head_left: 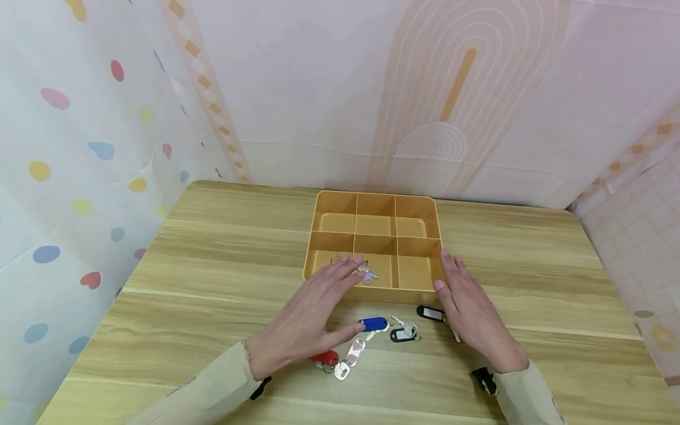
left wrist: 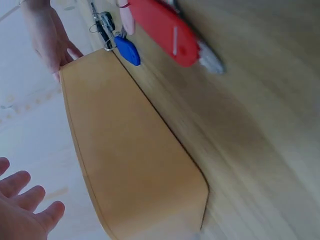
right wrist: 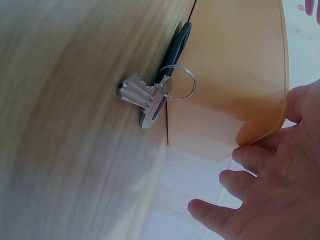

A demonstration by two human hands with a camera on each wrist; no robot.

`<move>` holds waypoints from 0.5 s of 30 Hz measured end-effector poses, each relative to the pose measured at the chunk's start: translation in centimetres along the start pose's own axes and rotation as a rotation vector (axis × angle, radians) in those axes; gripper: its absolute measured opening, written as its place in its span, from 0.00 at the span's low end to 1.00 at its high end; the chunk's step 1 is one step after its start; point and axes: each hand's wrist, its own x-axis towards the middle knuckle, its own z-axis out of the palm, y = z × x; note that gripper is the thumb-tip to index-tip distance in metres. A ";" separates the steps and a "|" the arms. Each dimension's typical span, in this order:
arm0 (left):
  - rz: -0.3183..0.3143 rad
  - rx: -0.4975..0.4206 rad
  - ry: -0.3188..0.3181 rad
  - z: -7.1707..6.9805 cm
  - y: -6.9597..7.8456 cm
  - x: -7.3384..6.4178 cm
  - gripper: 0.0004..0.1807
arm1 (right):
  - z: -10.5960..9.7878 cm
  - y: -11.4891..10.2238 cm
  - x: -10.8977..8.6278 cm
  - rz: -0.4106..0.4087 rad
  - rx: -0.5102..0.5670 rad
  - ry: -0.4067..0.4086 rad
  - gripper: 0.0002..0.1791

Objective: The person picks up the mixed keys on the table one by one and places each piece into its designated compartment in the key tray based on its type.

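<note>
A yellow-orange organizer tray with two rows of compartments stands on the table. My right hand holds its front right corner, thumb at the front and fingers along the right side. My left hand hovers over the front left edge, fingers spread and holding nothing. A key with a pale tag lies in the front middle compartment; a ring shows in the front left one, partly hidden. Before the tray lie keys with a blue tag, a pink tag, a red tag and black tags.
The wood-grain table spreads to both sides of the tray. A patterned cloth hangs behind it and along the sides. Another black-tagged key lies by the tray's front wall, close to my right hand.
</note>
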 end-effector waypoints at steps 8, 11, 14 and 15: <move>0.061 0.005 -0.017 0.2 0.0 -1.6 0.45 | 0.1 0.1 0.0 -0.004 -0.006 0.001 0.35; 0.092 -0.002 -0.006 0.3 -0.2 -2.2 0.44 | 0.1 0.1 0.0 -0.004 -0.008 -0.001 0.36; 0.109 -0.005 -0.006 0.3 -0.4 -2.8 0.43 | 0.1 0.1 0.0 0.000 -0.010 -0.001 0.36; 0.115 -0.004 -0.006 0.3 -0.4 -3.0 0.42 | 0.1 0.1 0.0 0.001 -0.010 -0.002 0.36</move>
